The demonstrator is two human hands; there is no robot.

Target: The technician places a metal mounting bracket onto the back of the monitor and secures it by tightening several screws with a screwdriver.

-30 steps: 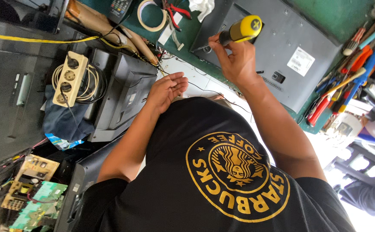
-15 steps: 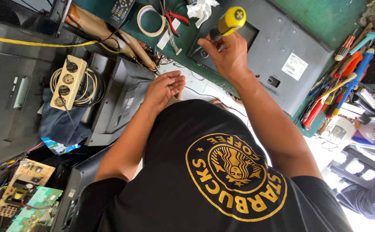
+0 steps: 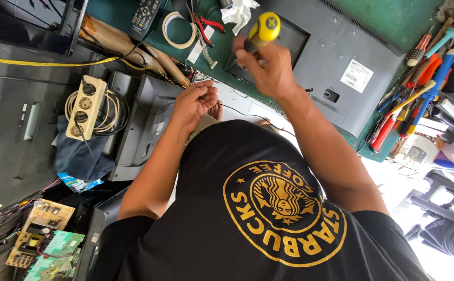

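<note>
My right hand grips a screwdriver with a yellow handle. Its shaft points down at the back of a grey flat television that lies face down on the green table. My left hand hovers lower and to the left, at the table's near edge, with its fingers curled together. Whether it holds anything small I cannot tell. A thin black wire runs past it toward the television.
A roll of tape, red-handled pliers, a remote control and crumpled paper lie behind my hands. Several screwdrivers and tools crowd the right. A power strip, another grey panel and circuit boards sit on the left.
My right hand has shifted a little to the left over the television's back with the screwdriver. The fingers of my left hand have curled in closer.
</note>
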